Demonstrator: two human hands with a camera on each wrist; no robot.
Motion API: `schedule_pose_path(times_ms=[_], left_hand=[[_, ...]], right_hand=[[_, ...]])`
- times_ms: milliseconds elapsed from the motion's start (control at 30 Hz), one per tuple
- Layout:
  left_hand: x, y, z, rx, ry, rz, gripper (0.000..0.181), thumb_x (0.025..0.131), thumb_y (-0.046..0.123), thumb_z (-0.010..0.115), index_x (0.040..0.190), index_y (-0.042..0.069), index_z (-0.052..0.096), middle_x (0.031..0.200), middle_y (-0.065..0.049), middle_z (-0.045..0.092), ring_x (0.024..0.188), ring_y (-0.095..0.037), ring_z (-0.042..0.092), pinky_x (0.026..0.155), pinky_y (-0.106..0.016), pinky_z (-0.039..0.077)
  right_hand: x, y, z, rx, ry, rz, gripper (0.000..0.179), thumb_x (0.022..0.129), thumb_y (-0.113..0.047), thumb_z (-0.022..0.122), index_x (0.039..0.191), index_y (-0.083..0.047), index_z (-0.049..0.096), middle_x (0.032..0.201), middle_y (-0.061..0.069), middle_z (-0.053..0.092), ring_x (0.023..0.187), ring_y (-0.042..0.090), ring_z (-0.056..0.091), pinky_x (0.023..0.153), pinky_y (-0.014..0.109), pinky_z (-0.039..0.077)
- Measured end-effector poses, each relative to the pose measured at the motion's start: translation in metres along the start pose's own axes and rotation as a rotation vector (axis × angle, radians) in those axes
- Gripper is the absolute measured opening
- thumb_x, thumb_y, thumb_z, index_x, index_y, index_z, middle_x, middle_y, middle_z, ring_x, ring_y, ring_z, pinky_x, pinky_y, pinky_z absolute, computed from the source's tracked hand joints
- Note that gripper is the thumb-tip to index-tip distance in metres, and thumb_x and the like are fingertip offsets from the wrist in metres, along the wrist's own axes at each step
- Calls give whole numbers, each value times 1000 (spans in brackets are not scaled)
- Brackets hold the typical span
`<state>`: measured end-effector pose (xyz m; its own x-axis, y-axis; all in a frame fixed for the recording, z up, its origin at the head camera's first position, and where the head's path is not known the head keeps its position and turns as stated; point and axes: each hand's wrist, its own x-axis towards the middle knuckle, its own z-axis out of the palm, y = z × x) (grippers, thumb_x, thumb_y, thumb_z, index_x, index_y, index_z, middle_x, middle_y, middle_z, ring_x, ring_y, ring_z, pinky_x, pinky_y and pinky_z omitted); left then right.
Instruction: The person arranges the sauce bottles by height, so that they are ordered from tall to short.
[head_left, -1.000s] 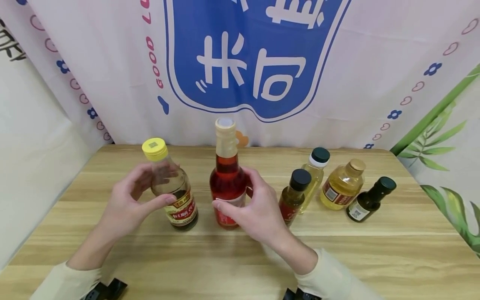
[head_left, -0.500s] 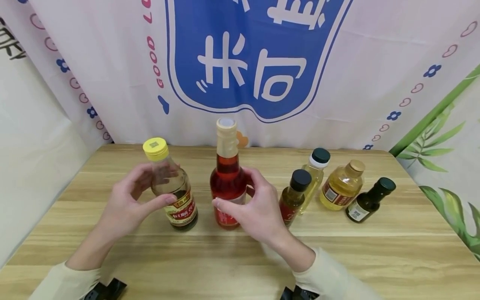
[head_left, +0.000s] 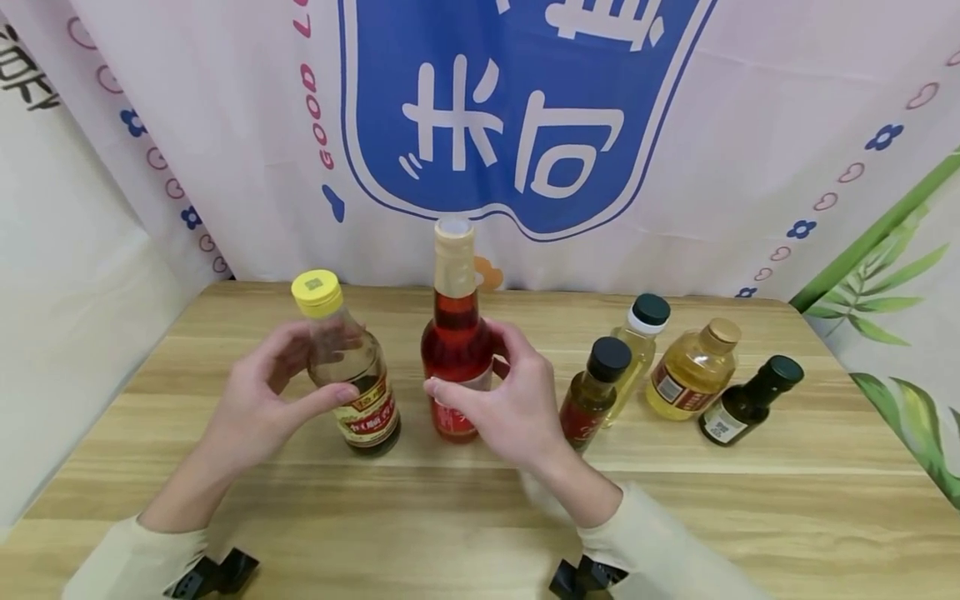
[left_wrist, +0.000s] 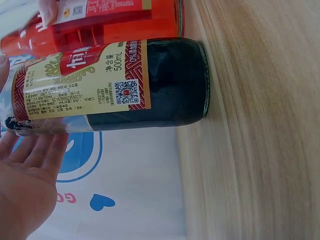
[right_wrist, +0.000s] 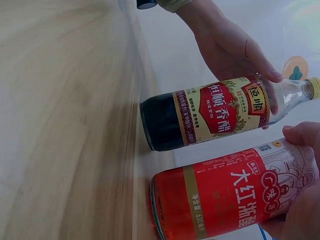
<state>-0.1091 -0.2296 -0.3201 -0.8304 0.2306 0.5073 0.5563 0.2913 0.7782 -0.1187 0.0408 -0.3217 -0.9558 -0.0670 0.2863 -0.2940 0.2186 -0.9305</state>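
Note:
In the head view my left hand (head_left: 258, 400) holds a dark vinegar bottle (head_left: 367, 408) with a yellow cap, thumb in front and fingers behind. The bottle is partly full, its cream and red label readable in the right wrist view. To its right, my right hand (head_left: 513, 400) grips a taller bottle of red vinegar (head_left: 457, 346) with a cream-wrapped neck. My right thumb crosses its label and the fingers go behind it. The two bottles stand side by side with a narrow gap in the head view, their bases close to the wooden table (left_wrist: 250, 125).
Right of my right hand stand a small black-capped bottle (head_left: 588, 396), a green-capped oil bottle (head_left: 637, 350), a squat yellow oil bottle (head_left: 693, 371) and a small dark bottle (head_left: 742, 408). A printed curtain (head_left: 285, 208) hangs behind the table.
The red vinegar bottle has shifted slightly up in the head view, with my right hand on it. My left hand keeps its hold, and the view has shifted a little.

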Motion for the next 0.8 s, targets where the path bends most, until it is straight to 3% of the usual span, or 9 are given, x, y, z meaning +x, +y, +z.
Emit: schedule_pose_path(times_ms=[267, 567, 800], left_hand=[[1, 0, 0, 2, -2, 5, 66, 81, -17, 80, 142, -2, 58, 137, 5, 72, 122, -8, 68, 105, -15, 53], [1, 2, 2, 2, 23, 2, 66, 79, -18, 81, 139, -1, 60, 133, 3, 74, 118, -9, 70, 103, -14, 54], [0, 2, 1, 57, 30, -26, 66, 80, -17, 82, 140, 1, 60, 131, 8, 73, 118, -6, 69, 102, -13, 54]], right_hand=[[14, -5, 12, 33, -6, 19, 65, 79, -18, 95, 137, -17, 65, 129, 0, 73, 123, 18, 66, 109, 51, 56], [35, -7, 29, 87, 12, 71, 66, 80, -17, 93, 139, -17, 63, 132, 1, 72, 125, 19, 67, 111, 47, 56], [51, -8, 38, 104, 12, 87, 65, 83, -18, 92, 140, -17, 61, 133, 3, 72, 123, 19, 68, 108, 43, 59]])
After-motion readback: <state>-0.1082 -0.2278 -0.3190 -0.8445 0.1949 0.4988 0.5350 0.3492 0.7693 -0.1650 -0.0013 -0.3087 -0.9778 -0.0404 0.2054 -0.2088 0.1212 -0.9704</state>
